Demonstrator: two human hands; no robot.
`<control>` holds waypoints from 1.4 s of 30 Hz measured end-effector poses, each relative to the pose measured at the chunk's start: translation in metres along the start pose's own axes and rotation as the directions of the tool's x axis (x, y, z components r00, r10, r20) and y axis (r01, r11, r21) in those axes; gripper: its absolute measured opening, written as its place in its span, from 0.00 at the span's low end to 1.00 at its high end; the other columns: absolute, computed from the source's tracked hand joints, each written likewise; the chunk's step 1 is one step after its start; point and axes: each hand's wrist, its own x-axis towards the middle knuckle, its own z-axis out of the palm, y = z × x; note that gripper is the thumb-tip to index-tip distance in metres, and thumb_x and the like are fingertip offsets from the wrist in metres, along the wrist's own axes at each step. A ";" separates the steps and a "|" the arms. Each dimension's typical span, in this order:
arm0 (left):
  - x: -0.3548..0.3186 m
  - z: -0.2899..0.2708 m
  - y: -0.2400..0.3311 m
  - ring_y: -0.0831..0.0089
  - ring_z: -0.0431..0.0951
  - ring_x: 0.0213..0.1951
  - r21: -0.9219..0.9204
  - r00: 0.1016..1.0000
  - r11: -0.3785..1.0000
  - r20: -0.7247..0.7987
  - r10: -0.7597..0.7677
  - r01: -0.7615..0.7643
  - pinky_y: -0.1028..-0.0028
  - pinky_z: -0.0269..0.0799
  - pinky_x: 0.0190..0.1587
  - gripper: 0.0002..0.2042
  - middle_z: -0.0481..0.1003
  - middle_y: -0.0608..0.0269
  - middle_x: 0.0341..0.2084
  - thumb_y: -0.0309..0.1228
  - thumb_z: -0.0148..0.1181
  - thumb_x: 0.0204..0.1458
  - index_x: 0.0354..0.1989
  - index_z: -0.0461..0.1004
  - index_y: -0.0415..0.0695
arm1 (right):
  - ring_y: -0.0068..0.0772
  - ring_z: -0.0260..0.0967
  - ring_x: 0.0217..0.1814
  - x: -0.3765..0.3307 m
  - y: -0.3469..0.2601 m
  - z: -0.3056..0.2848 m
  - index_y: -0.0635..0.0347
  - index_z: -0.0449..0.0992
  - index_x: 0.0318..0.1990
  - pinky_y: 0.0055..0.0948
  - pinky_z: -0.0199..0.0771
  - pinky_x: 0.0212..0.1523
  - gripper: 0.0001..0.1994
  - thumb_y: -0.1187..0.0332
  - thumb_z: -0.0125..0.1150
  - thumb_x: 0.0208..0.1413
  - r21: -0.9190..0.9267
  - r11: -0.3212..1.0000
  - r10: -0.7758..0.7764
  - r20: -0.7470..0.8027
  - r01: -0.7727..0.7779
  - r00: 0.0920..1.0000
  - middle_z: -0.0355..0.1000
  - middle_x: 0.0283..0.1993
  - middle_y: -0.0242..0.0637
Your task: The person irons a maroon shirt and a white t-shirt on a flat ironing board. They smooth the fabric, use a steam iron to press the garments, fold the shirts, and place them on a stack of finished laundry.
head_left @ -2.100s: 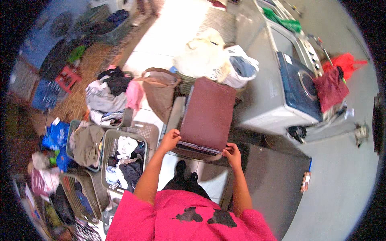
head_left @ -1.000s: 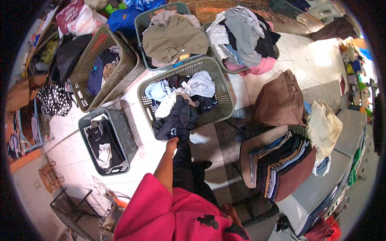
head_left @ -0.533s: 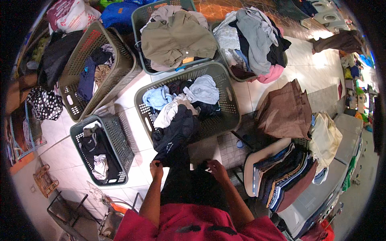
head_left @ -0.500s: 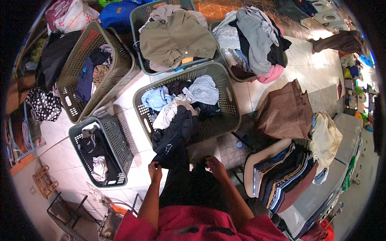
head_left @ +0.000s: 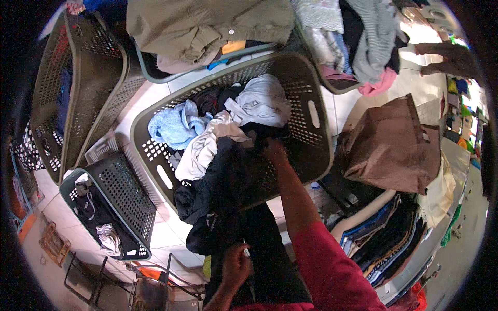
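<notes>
A large olive-grey laundry basket [head_left: 324,160] stands in front of me with mixed clothes in it. My right hand [head_left: 274,149] reaches down inside, against dark cloth; its fingers are mostly hidden there. A black garment [head_left: 212,176] trails over the near rim. Close to my body, my left hand [head_left: 237,265] is closed with the thumb up, below that garment's hanging end; what it grips is not clear against my dark trousers. Beside the black garment lie a white garment [head_left: 199,153], a fluffy light-blue cloth [head_left: 176,125] and a pale grey-blue garment [head_left: 264,101].
Left stand a smaller basket [head_left: 124,194] with dark clothes and tall nested baskets [head_left: 96,83]. Khaki trousers [head_left: 207,26] top a basket beyond; another heaped pile [head_left: 363,41] is far right. A brown fabric bag [head_left: 391,147] and folded clothes [head_left: 386,238] are at right.
My view has moved closer to the large basket. My right hand has gone forward into it from near my lap. My left hand has drawn back toward my body.
</notes>
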 end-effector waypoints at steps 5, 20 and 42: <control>0.020 0.040 -0.013 0.57 0.78 0.45 -0.035 0.965 0.999 0.257 0.046 -0.038 0.62 0.73 0.49 0.12 0.76 0.52 0.43 0.25 0.54 0.58 0.51 0.73 0.43 | 0.54 0.53 0.71 0.084 0.120 0.058 0.54 0.65 0.66 0.47 0.52 0.70 0.32 0.45 0.53 0.59 -0.466 0.845 0.092 -0.357 -0.263 0.929 0.59 0.69 0.48; 0.103 0.011 -0.002 0.55 0.71 0.57 0.299 0.978 0.939 0.174 0.119 -0.168 0.56 0.66 0.60 0.20 0.71 0.49 0.55 0.39 0.55 0.60 0.57 0.70 0.40 | 0.20 0.61 0.35 -0.295 -0.070 -0.185 0.56 0.70 0.35 0.26 0.64 0.37 0.12 0.64 0.68 0.56 0.817 0.568 -0.645 0.515 -0.096 0.565 0.65 0.31 0.24; 0.069 0.031 -0.102 0.41 0.74 0.52 0.306 0.811 0.935 0.492 -0.318 0.181 0.52 0.70 0.55 0.28 0.73 0.34 0.49 0.48 0.56 0.59 0.57 0.68 0.35 | 0.51 0.72 0.50 0.071 -0.106 -0.123 0.54 0.70 0.58 0.40 0.71 0.55 0.24 0.62 0.64 0.54 -0.270 0.841 -0.539 -0.493 0.469 0.683 0.73 0.51 0.44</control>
